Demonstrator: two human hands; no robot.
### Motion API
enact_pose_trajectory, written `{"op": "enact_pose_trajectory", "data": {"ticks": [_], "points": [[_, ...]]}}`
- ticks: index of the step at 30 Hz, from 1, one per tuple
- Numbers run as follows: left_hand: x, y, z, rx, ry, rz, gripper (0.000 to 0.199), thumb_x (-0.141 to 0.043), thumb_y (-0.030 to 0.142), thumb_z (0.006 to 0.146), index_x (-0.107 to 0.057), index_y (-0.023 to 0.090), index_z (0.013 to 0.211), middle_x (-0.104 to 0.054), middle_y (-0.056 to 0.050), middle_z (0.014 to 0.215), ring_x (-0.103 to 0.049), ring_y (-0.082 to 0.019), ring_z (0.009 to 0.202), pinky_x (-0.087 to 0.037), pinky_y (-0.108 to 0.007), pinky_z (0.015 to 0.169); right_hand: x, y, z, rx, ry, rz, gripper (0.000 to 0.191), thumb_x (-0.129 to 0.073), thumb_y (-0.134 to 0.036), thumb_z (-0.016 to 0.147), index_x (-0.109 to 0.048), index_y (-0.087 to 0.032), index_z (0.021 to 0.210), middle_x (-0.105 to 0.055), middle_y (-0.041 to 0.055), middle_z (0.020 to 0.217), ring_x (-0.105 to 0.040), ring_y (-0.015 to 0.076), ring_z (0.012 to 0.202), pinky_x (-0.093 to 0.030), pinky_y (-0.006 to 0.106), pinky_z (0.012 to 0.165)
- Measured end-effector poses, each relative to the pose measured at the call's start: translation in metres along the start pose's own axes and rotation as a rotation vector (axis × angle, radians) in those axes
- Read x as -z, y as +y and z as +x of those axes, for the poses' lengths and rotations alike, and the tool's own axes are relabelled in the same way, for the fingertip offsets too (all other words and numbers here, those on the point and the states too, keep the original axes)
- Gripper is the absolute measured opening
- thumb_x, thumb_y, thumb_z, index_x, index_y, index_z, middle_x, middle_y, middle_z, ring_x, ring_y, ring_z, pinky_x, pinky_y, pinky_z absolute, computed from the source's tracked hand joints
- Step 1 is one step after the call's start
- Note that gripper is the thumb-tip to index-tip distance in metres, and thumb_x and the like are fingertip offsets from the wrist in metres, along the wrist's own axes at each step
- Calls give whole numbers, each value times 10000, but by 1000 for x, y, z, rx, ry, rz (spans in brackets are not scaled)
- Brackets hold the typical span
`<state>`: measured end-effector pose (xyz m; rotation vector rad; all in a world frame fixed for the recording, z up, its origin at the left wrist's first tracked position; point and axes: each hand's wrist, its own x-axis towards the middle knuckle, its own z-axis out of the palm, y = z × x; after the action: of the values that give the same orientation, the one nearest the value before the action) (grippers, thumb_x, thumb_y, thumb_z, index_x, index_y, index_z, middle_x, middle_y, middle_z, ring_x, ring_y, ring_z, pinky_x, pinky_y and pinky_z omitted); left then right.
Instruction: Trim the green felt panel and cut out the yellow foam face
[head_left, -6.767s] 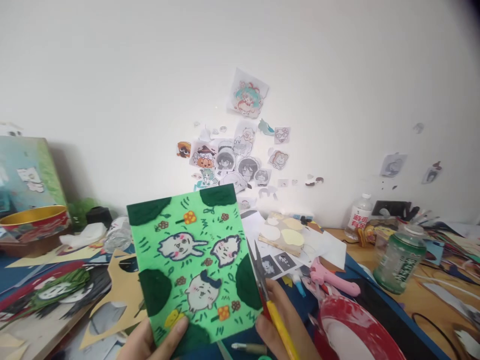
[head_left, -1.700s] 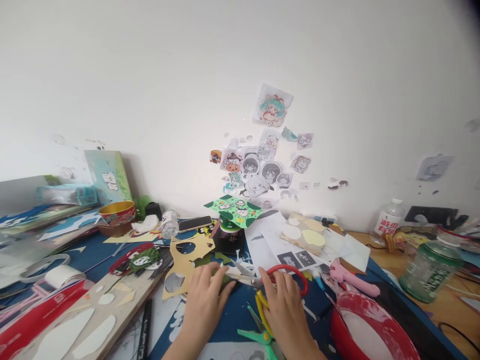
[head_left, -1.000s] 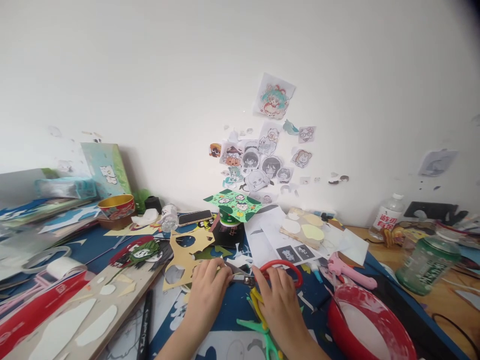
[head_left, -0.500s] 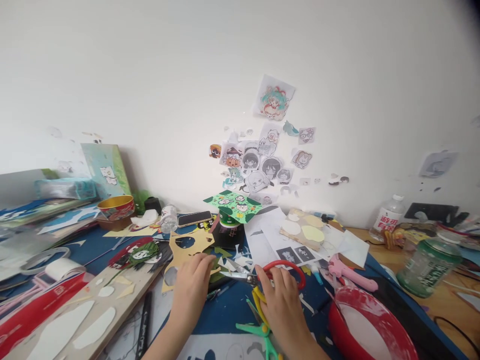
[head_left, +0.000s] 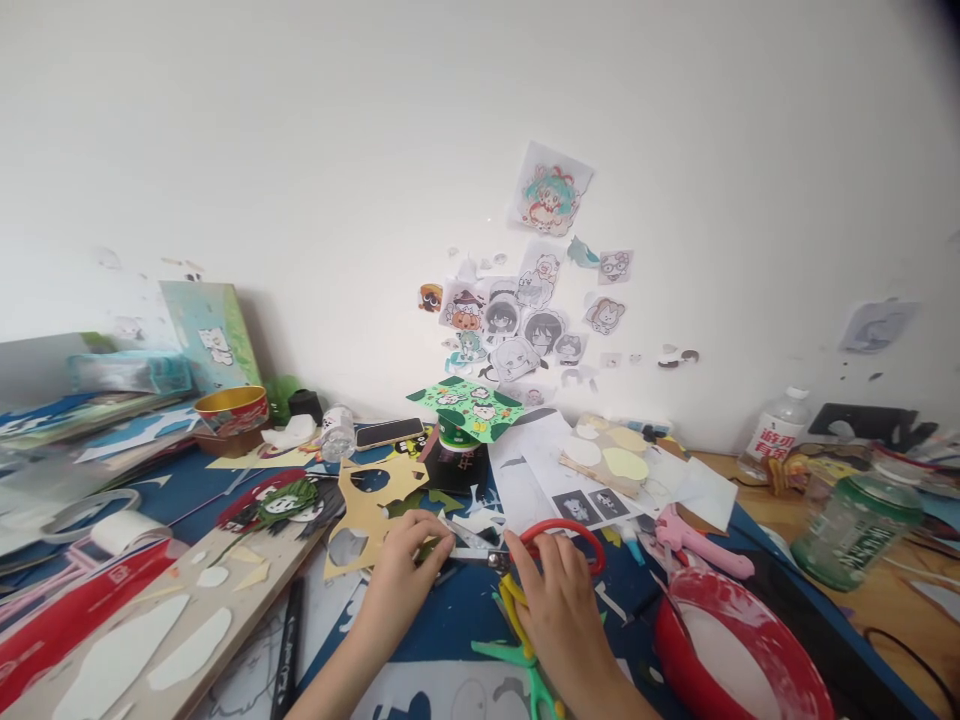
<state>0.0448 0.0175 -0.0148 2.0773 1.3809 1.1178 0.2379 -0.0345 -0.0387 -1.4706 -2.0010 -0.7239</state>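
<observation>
My right hand point(head_left: 555, 590) is closed on the red-handled scissors point(head_left: 498, 560), whose blades point left. Across from it, my left hand point(head_left: 409, 560) has its fingers pinched together near the blade tips; whatever is between them is too small or hidden to make out. Below the right hand lie green-and-yellow scissors point(head_left: 525, 655), partly covered by that hand. A tan sheet with cut-out holes point(head_left: 352, 510) lies just beyond my left hand. Green and white paper scraps point(head_left: 480, 515) are scattered behind the blades.
To the right stand a red bowl point(head_left: 742, 640), a pink glue gun point(head_left: 701, 545) and a green-lidded jar point(head_left: 859, 535). On the left is a board point(head_left: 247, 590) bearing white cut-outs. A green patterned card point(head_left: 472, 408) rests on a cup at the back, with a phone point(head_left: 390, 433) beside it.
My left hand has moved slightly right, so its fingertips are now at the scissor blades. The blades look closer together than before. My right hand stays almost in place.
</observation>
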Motion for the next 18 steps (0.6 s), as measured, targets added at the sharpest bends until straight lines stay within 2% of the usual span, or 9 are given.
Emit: {"op": "enact_pose_trajectory", "data": {"ticks": [3,7,12,15,18], "points": [[1,2,2,-6,33,-5,227,-465,368,817,-591,215,707,-577,-56,873,-557,-199,824,-455,-304,693,1,-2,0,-6,-16,2,469,-456,-20,786,-487,-202,1218,-532,105,970,-516,271,919,-437,433,789],[6,5,3,22,138,51,252,-426,393,816,-537,218,673,-591,-41,819,-544,-188,739,-438,-289,633,-1,0,-1,-16,-40,10,600,-468,43,695,-465,-207,1240,-516,105,999,-492,279,930,-435,430,792],[17,-4,4,104,253,137,263,-379,398,818,-506,222,669,-579,-28,726,-518,-195,651,-409,-299,572,-2,2,-1,-21,-30,-7,599,-447,41,692,-463,-198,1241,-510,109,989,-487,281,913,-437,431,780],[21,-11,5,144,298,183,280,-383,402,814,-500,218,639,-569,-35,722,-519,-211,663,-404,-323,594,-2,3,-1,-30,-31,2,595,-448,39,700,-458,-201,1244,-507,109,988,-483,284,919,-431,438,786],[20,-14,6,168,369,201,234,-402,381,805,-532,197,868,-563,-44,791,-512,-213,677,-418,-338,606,-2,3,0,-31,-27,0,564,-443,25,730,-454,-205,1245,-504,111,1002,-484,283,925,-428,437,785]]}}
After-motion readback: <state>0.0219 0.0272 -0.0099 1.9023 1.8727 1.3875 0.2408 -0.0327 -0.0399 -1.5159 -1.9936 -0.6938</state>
